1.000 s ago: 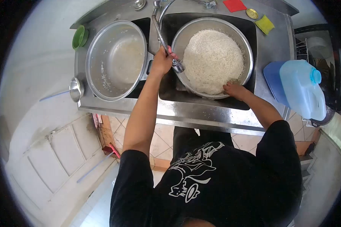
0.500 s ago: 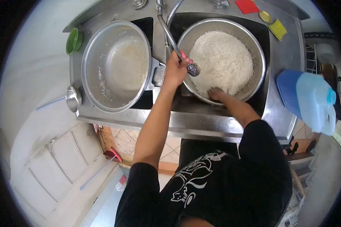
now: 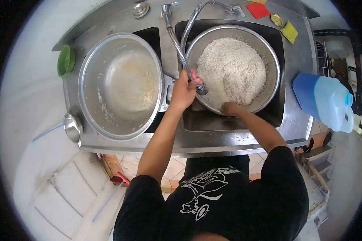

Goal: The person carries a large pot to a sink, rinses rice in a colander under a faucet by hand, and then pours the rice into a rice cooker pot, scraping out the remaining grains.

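My left hand (image 3: 184, 93) is closed around the flexible metal faucet hose (image 3: 177, 48), just behind its spray head (image 3: 202, 89). The spray head hangs over the left near side of a large metal bowl (image 3: 276, 82), which sits in the right sink basin. White rice (image 3: 233, 66) is heaped in that bowl, with a dent on its near side. At the bowl's near edge is my right hand (image 3: 231, 108), just below the rice; its fingers are blurred and partly hidden, so their grip does not show.
A large metal pot (image 3: 81, 86) with wet residue rests over the left basin. A green bowl (image 3: 66, 61) and metal bowl (image 3: 73, 127) are at the counter's left edge. Right: a blue liquid jug (image 3: 323, 100), yellow sponge (image 3: 288, 32), red cloth (image 3: 258, 11), and round tin (image 3: 276, 19).
The camera view has shifted a little. My right hand has drawn from the rice toward the bowl's near edge, and the heap now shows a deeper dent. My left hand keeps holding the hose.
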Motion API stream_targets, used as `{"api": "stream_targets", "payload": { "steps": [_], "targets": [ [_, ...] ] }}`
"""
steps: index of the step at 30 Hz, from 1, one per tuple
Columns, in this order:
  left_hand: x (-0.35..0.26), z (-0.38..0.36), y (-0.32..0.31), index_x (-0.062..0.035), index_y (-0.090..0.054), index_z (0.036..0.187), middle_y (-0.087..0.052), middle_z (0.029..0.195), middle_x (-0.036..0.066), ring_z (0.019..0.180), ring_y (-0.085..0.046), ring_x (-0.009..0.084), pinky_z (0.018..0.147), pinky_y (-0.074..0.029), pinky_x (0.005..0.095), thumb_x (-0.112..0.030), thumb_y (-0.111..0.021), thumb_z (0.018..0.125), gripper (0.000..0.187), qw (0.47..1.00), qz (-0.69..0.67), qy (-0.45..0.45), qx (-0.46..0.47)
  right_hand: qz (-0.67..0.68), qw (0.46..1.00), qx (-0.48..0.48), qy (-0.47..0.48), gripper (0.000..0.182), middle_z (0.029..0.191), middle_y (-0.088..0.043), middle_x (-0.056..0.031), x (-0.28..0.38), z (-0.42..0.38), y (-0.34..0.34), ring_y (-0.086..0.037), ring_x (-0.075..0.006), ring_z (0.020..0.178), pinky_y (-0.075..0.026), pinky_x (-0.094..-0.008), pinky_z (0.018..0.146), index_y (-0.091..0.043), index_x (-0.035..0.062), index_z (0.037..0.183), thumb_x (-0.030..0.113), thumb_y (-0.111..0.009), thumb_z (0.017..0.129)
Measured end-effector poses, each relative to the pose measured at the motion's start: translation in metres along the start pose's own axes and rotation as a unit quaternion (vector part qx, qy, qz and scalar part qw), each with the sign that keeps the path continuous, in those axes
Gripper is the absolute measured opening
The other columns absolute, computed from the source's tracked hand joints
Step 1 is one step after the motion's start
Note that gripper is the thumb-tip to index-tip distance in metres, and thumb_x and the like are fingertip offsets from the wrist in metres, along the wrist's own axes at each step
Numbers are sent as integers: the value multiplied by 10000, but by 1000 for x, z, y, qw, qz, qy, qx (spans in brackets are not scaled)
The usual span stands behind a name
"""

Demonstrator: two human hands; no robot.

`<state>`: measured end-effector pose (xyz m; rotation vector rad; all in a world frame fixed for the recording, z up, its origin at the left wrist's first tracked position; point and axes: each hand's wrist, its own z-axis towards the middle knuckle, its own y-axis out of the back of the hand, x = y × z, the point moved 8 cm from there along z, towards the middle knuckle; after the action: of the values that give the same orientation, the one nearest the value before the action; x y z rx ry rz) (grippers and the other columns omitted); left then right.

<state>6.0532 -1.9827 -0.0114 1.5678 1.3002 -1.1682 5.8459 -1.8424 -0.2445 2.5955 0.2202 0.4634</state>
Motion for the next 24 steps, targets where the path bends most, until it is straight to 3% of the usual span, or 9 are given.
{"api": "stream_targets", "payload": {
  "steps": [2, 5, 8, 10, 12, 15, 18, 20, 24],
  "targets": [
    [10, 3, 5, -61, -393, 931, -547, 836, 62, 836, -609, 162, 778, -461, 289, 26, -513, 889, 154, 999, 42, -4, -9, 26, 994, -101, 38, 360, 1085, -577, -230, -7, 35, -28, -550, -387, 1017, -433, -442, 898, -569, 2, 1085, 270, -471, 865],
    [7, 1, -3, -60, -395, 927, -566, 829, 77, 847, -613, 160, 782, -465, 290, 17, -511, 892, 144, 1000, 24, 5, -17, -9, 990, 44, 132, 404, 1109, -566, -233, -1, 70, -55, -529, -437, 1025, -427, -443, 917, -526, 23, 1147, 311, -454, 873],
    [4, 6, -5, -57, -397, 926, -583, 825, 88, 848, -612, 162, 779, -465, 295, 6, -515, 893, 138, 998, 17, -20, -61, -96, 968, -165, 162, 369, 1088, -565, -246, 3, 77, -12, -538, -431, 1004, -438, -468, 883, -568, 47, 1057, 341, -460, 861],
    [13, 10, -10, -54, -398, 926, -594, 825, 94, 847, -612, 163, 778, -465, 298, -4, -516, 895, 132, 996, 7, -23, -88, 144, 976, -156, -51, 336, 1022, -585, -239, -17, 77, 13, -561, -407, 969, -442, -479, 851, -607, 68, 965, 358, -494, 837],
    [12, 17, -11, -41, -404, 930, -604, 832, 101, 851, -610, 167, 779, -467, 302, -30, -514, 905, 114, 982, 38, -92, -158, 199, 923, -325, 45, 274, 789, -628, -186, -24, 56, 47, -616, -378, 777, -483, -477, 693, -613, 79, 812, 338, -526, 826],
    [11, 37, -27, -21, -411, 944, -616, 868, 122, 858, -611, 175, 792, -468, 302, -56, -485, 927, 83, 977, 18, -108, -182, 69, 949, -299, -78, 265, 761, -617, -228, -34, 39, 127, -616, -394, 753, -494, -478, 699, -630, 21, 815, 255, -506, 831],
    [16, 54, -38, -12, -411, 944, -621, 917, 141, 873, -612, 185, 815, -468, 303, -74, -448, 948, 73, 967, -42, -136, -213, 0, 965, -257, -55, 349, 1021, -614, -229, -50, 27, 180, -588, -356, 976, -456, -438, 869, -615, -6, 999, 282, -470, 867],
    [14, 66, -42, 4, -446, 925, -636, 886, 149, 830, -627, 226, 766, -485, 315, -35, -464, 922, 43, 955, -67, -152, -246, 15, 980, -108, -166, 393, 1207, -530, -207, -43, -14, 233, -513, -340, 1114, -406, -418, 949, -572, 16, 1107, 320, -446, 892],
    [5, 92, -63, -5, -426, 888, -632, 924, 154, 852, -626, 222, 781, -489, 324, 1, -467, 912, 48, 939, -93, -236, -230, -62, 976, -183, -99, 443, 1311, -457, -163, -69, 6, 253, -447, -322, 1197, -358, -412, 1004, -528, 67, 1211, 375, -432, 907]
  ]
}}
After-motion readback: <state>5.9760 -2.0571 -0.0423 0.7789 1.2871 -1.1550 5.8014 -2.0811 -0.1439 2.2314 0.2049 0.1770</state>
